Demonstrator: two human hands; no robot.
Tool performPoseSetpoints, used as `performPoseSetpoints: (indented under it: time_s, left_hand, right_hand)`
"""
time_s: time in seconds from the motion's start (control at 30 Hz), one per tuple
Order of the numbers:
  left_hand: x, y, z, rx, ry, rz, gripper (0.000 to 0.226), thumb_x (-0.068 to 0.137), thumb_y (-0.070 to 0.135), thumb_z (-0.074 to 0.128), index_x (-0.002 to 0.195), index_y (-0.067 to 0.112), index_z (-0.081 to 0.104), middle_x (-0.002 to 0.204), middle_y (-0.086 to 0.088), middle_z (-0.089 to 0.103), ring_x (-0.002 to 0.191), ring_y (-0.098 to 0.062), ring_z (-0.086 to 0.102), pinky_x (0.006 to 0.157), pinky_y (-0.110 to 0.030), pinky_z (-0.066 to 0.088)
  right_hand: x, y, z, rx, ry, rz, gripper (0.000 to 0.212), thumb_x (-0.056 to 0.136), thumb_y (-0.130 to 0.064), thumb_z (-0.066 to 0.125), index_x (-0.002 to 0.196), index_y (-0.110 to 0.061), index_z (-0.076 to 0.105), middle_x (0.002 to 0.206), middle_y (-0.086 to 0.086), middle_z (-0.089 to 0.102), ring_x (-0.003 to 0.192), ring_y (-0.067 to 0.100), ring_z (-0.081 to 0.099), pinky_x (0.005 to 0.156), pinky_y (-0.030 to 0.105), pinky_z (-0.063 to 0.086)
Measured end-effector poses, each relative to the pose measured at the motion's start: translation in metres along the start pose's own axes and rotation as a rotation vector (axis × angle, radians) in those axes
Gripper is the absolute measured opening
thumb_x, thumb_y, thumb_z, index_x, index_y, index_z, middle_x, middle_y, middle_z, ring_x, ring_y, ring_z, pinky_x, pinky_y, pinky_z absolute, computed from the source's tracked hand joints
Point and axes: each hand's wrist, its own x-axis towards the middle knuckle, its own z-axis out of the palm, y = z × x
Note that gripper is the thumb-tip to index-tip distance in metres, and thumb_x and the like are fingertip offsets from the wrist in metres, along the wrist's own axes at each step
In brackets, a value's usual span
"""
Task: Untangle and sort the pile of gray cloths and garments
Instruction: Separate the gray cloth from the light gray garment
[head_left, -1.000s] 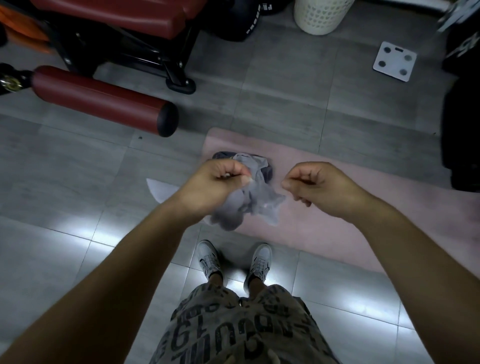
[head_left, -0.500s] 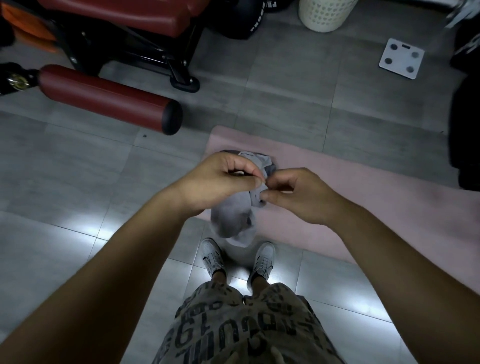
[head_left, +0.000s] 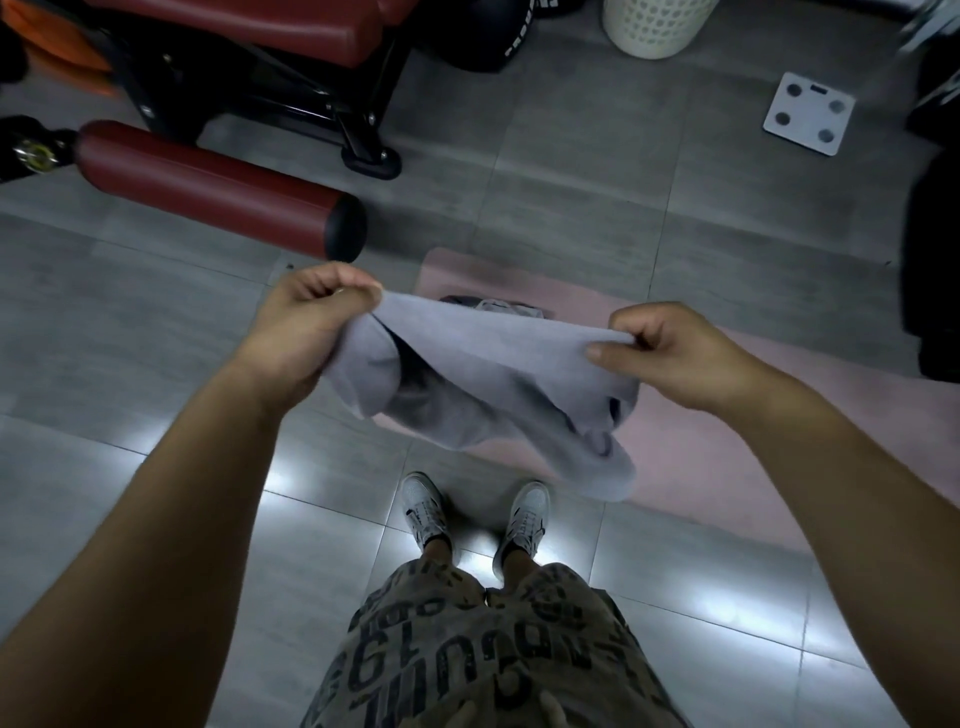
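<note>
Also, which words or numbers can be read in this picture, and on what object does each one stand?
"19": on the printed shorts, tilted; the other letters there are too distorted to read.
White letters on the black bag: too blurred to read.
On the white scale: nothing readable.

A cloth (head_left: 483, 358) was held between the left hand (head_left: 306, 322) and the right hand (head_left: 670, 353), above the left end of a mat (head_left: 727, 441) laid on the floor (head_left: 130, 338). A pile (head_left: 498, 305) was seen on the mat behind the cloth. A roller (head_left: 208, 187) was placed left of the mat, a basket (head_left: 657, 26) and a scale (head_left: 808, 114) behind it.
</note>
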Motion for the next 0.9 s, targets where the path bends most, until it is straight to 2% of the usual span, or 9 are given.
performPoseSetpoints:
  time_s: [0.07,0.17,0.23,0.3,0.37,0.47,0.6,0.77,0.9]
  left_hand:
    - [0.003,-0.009,-0.001,0.155,0.079,0.002,0.027,0.092,0.004,0.063,0.073,0.022,0.071,0.071,0.012,0.069,0.071,-0.003,0.064,0.067,-0.016,0.051]
    - [0.001,-0.016,0.018,0.316,0.083,-0.025,0.026,0.09,-0.002,0.064,0.079,0.022,0.066,0.074,0.009,0.067,0.07,-0.003,0.061,0.064,-0.011,0.047]
    - [-0.008,-0.01,0.042,0.288,-0.048,0.021,0.036,0.088,-0.008,0.064,0.095,0.027,0.065,0.092,0.006,0.068,0.079,-0.001,0.064,0.067,-0.007,0.048]
    - [-0.017,-0.002,0.069,0.233,-0.208,0.142,0.046,0.087,-0.009,0.066,0.12,0.024,0.062,0.12,0.001,0.066,0.098,0.003,0.065,0.085,-0.009,0.048]
    - [-0.022,0.008,0.092,0.158,-0.388,0.154,0.045,0.09,-0.006,0.066,0.131,0.011,0.059,0.124,-0.006,0.066,0.104,-0.005,0.063,0.094,-0.016,0.049]
    - [-0.019,0.016,0.104,0.082,-0.562,0.128,0.027,0.092,0.005,0.066,0.116,-0.006,0.065,0.097,-0.009,0.068,0.09,-0.015,0.063,0.09,-0.032,0.05]
    - [-0.014,0.021,0.094,0.041,-0.566,0.123,0.012,0.092,0.004,0.066,0.099,-0.006,0.066,0.092,-0.01,0.067,0.088,-0.016,0.061,0.086,-0.029,0.048]
    - [-0.01,0.022,0.076,-0.108,-0.461,0.088,0.005,0.086,0.008,0.065,0.083,0.012,0.067,0.078,0.003,0.067,0.074,-0.009,0.061,0.073,-0.02,0.049]
    - [-0.005,0.022,0.052,-0.261,-0.312,0.068,0.007,0.086,0.006,0.062,0.079,0.009,0.062,0.073,0.0,0.063,0.069,-0.011,0.06,0.067,-0.021,0.051]
  right_hand:
    - [-0.004,0.005,-0.009,0.067,0.007,-0.001,0.044,0.085,-0.042,0.073,0.073,-0.003,0.059,0.069,0.022,0.051,0.065,0.021,0.048,0.065,0.037,0.04]
    - [-0.007,0.0,-0.01,0.11,0.038,-0.02,0.014,0.094,-0.021,0.07,0.088,-0.008,0.072,0.086,0.019,0.072,0.076,0.02,0.063,0.076,0.039,0.049]
    - [-0.006,-0.007,-0.004,0.141,0.053,-0.045,0.006,0.093,-0.012,0.069,0.091,-0.008,0.073,0.083,0.018,0.073,0.075,0.019,0.06,0.072,0.031,0.048]
    - [-0.004,-0.017,0.005,0.182,0.043,-0.059,0.002,0.089,-0.01,0.072,0.087,-0.009,0.071,0.074,0.013,0.067,0.069,0.018,0.054,0.063,0.026,0.045]
    - [-0.001,-0.024,0.011,0.212,0.038,-0.061,0.012,0.086,-0.009,0.075,0.081,-0.01,0.065,0.063,0.005,0.057,0.06,0.015,0.045,0.054,0.021,0.038]
    - [-0.002,-0.027,0.008,0.18,0.046,-0.092,0.026,0.086,-0.008,0.076,0.075,-0.012,0.052,0.056,-0.006,0.048,0.051,0.007,0.036,0.047,0.016,0.031]
    - [-0.006,-0.021,0.007,0.083,-0.016,-0.065,0.036,0.088,-0.013,0.075,0.067,-0.014,0.045,0.055,-0.011,0.039,0.05,0.006,0.031,0.047,0.017,0.028]
    - [0.002,-0.011,0.008,-0.293,0.016,-0.016,0.046,0.089,-0.039,0.071,0.057,-0.023,0.043,0.053,-0.012,0.039,0.052,0.008,0.034,0.049,0.025,0.031]
    - [-0.001,0.007,0.004,-0.387,-0.012,0.086,0.048,0.087,-0.046,0.071,0.059,-0.015,0.046,0.053,-0.009,0.04,0.052,0.011,0.037,0.052,0.029,0.034]
